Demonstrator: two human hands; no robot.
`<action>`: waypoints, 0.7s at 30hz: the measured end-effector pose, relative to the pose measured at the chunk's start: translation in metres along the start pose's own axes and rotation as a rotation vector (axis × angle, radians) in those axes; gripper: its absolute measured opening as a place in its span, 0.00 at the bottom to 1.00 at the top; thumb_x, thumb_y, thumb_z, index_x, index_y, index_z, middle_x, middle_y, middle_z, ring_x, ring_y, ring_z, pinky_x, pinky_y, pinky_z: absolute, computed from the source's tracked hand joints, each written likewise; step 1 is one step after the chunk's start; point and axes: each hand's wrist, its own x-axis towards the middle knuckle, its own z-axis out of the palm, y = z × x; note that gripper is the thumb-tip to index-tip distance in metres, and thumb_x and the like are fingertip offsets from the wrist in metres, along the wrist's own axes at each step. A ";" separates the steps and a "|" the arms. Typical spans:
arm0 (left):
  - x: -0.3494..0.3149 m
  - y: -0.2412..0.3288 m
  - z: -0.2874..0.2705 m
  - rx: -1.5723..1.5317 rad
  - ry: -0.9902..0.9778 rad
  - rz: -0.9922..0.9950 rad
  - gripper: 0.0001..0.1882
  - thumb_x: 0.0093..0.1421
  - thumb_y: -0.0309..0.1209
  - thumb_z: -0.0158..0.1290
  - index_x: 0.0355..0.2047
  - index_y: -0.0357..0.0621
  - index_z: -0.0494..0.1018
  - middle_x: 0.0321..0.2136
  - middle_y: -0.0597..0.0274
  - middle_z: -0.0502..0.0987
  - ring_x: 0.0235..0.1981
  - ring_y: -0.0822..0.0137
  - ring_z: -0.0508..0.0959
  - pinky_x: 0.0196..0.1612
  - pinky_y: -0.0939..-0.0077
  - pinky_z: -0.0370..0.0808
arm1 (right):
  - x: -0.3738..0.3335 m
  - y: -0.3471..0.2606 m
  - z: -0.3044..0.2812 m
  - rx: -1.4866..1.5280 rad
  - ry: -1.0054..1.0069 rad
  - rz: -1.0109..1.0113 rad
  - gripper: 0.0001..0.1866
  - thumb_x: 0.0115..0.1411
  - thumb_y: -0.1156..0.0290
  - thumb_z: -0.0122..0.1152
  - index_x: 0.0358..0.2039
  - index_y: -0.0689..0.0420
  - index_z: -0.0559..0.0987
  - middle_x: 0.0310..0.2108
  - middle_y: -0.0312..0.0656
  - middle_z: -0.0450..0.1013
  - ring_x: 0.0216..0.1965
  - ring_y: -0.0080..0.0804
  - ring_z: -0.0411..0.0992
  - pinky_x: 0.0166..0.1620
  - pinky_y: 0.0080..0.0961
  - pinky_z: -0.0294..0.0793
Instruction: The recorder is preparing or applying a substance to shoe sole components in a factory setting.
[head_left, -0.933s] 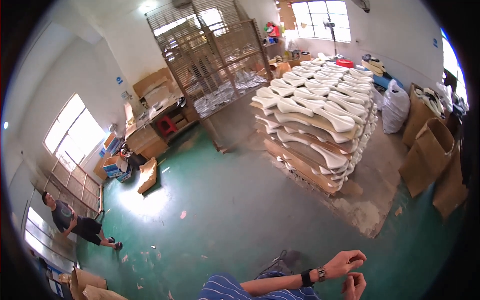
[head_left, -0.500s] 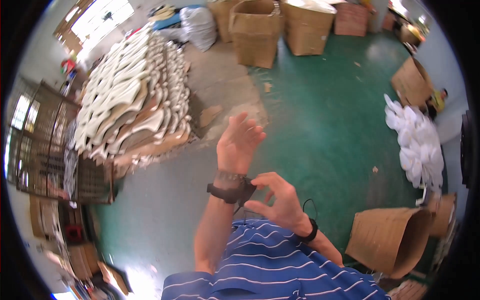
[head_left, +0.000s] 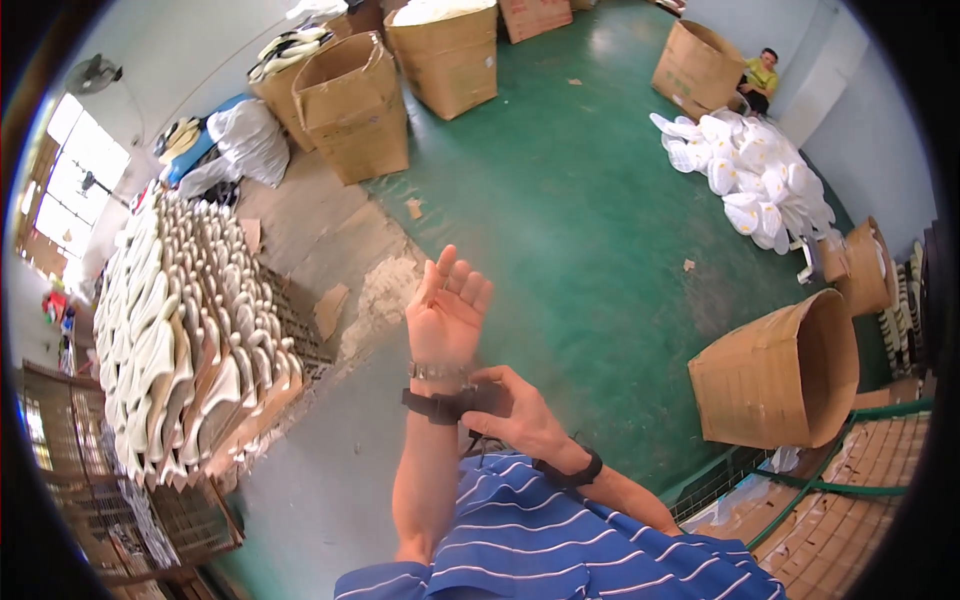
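Right hand (head_left: 515, 415) fingers (head_left: 487, 383) curl in and pinch the dark strap band (head_left: 440, 405) that wraps the left wrist; thumb and forefinger sit on its buckle end, gripping it. Strap lies just below a thin metal bracelet (head_left: 437, 371) on the same wrist. Left hand (head_left: 447, 312) is raised, palm up-ish, fingers (head_left: 455, 280) spread loose and straight, holding nothing. Right wrist has its own dark band (head_left: 570, 470). Both forearms come up over a blue shirt w/ white stripes (head_left: 540, 545) at the bottom edge.

Under the hands: green painted concrete floor (head_left: 560, 190), worn to bare grey patches on the left, w/ scraps of cardboard lying about. Left of the hands, well apart, a big stack of white curved moulded parts (head_left: 170, 330) on a pallet, rows packed close. Below that, a wire cage rack (head_left: 150, 510). Right of the hands, a large brown cardboard box tipped on its side (head_left: 775, 375), open end facing right. Far side: several upright brown cardboard boxes (head_left: 350, 105), some full of pale parts, plus white sacks (head_left: 250, 140) beside them. Upper right, a loose heap of white flat oval pieces (head_left: 750, 175) on the floor, near another box; a person in a yellow top (head_left: 762, 80) sits behind it, by the wall. Bright windows at far left.
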 end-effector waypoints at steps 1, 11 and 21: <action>0.013 -0.006 -0.002 0.143 0.067 0.041 0.17 0.73 0.41 0.45 0.53 0.44 0.74 0.38 0.61 0.82 0.42 0.60 0.81 0.51 0.61 0.77 | 0.008 -0.001 -0.004 0.017 0.043 0.040 0.30 0.57 0.68 0.75 0.54 0.65 0.70 0.41 0.39 0.75 0.40 0.21 0.74 0.42 0.21 0.76; 0.151 -0.017 -0.027 0.924 0.195 -0.014 0.17 0.74 0.38 0.46 0.55 0.40 0.69 0.35 0.58 0.79 0.33 0.65 0.81 0.40 0.69 0.80 | 0.126 -0.013 -0.041 -0.278 0.331 0.068 0.26 0.58 0.68 0.74 0.49 0.67 0.71 0.36 0.41 0.76 0.34 0.23 0.76 0.38 0.22 0.78; 0.312 0.010 0.005 0.886 0.130 -0.064 0.16 0.74 0.37 0.47 0.52 0.37 0.72 0.34 0.57 0.79 0.33 0.65 0.81 0.40 0.69 0.80 | 0.246 -0.071 -0.119 -0.190 0.350 0.170 0.38 0.61 0.56 0.70 0.63 0.68 0.66 0.53 0.51 0.75 0.54 0.34 0.74 0.56 0.31 0.74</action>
